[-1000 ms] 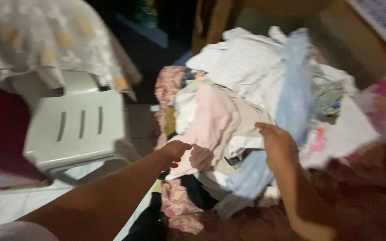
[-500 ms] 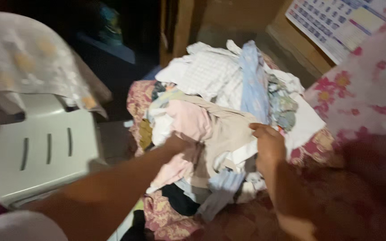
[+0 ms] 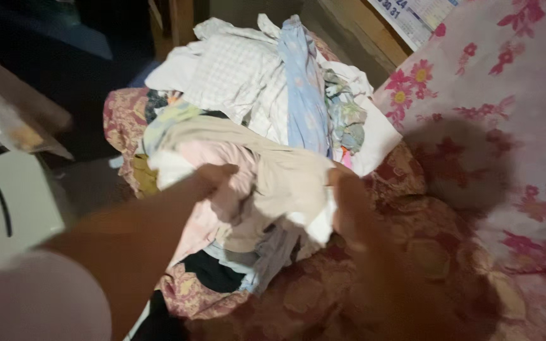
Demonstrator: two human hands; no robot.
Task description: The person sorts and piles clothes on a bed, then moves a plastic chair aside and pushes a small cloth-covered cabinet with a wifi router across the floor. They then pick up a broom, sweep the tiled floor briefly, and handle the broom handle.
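A heap of mixed clothes lies on a red patterned bedspread. My left hand grips a pale pink garment near the front of the heap. My right hand, blurred, holds the edge of a beige garment that drapes over the front of the pile. A light blue cloth and a white checked shirt lie further back on the heap.
A white sheet with pink flowers covers the right side. A pale plastic chair stands at left with a patterned cloth on it. A wooden frame and a wall calendar are behind.
The view has swung right and down, so the chair slid to the left edge. Both hands have closed on garments and lifted the beige and pink pieces off the front of the pile.
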